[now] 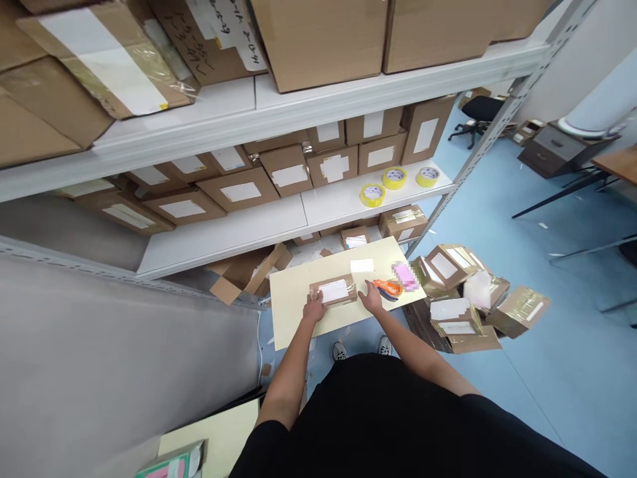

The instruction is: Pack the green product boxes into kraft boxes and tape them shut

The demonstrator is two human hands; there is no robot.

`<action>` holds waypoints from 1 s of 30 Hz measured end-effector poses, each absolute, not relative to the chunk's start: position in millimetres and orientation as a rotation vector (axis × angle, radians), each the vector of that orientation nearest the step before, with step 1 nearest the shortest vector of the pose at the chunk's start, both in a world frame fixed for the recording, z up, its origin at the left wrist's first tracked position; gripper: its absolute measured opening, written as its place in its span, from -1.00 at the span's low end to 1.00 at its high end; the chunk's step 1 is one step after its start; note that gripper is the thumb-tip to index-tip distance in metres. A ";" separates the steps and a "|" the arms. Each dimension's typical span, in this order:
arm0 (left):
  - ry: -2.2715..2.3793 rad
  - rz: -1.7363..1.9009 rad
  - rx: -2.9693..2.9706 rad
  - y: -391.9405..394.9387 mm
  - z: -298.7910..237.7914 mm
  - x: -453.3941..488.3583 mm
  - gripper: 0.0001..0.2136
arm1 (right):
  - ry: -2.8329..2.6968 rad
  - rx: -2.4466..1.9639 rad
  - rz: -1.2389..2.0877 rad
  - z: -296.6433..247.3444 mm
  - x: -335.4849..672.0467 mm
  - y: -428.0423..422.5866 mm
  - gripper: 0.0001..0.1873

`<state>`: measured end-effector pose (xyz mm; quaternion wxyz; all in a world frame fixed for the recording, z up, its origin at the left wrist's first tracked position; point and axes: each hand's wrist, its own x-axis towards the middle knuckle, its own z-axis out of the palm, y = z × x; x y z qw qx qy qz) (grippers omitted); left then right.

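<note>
A small cardboard box (352, 290) with a white label lies on the pale yellow table (291, 325). My left hand (314, 308) grips its left front end, with fingers at the label's edge. To the right of the box, my right hand (371, 300) is held low over the table with its fingers apart and nothing in them. Just right of those fingers lies an orange and dark blue tool (389, 288), its exact kind unclear. A white paper slip (361, 265) lies behind the box. Near the table's right end is a blurred pink item (406, 276).
Metal shelving (279, 226) with labelled boxes stands behind the table, with several yellow tape rolls (395, 176) on its middle shelf. An open carton (243, 269) is at the table's left. Taped boxes (455, 318) are piled at its right. A grey wall (199, 345) runs along the left.
</note>
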<state>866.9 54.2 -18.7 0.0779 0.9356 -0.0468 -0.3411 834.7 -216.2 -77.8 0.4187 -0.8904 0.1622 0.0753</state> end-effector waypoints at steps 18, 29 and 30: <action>-0.319 -1.456 2.688 -1.9 -40.3 893.8 0.08 | 0.439 -2.337 0.482 -109.3 821.2 -332.5 -0.54; -0.267 -1.574 2.660 -6.3 -53.8 901.3 0.22 | 0.521 -2.410 0.572 -136.8 847.1 -325.0 -0.53; -0.262 -1.588 2.664 -7.5 -53.6 901.2 0.22 | 0.524 -2.407 0.580 -134.9 847.7 -326.0 -0.54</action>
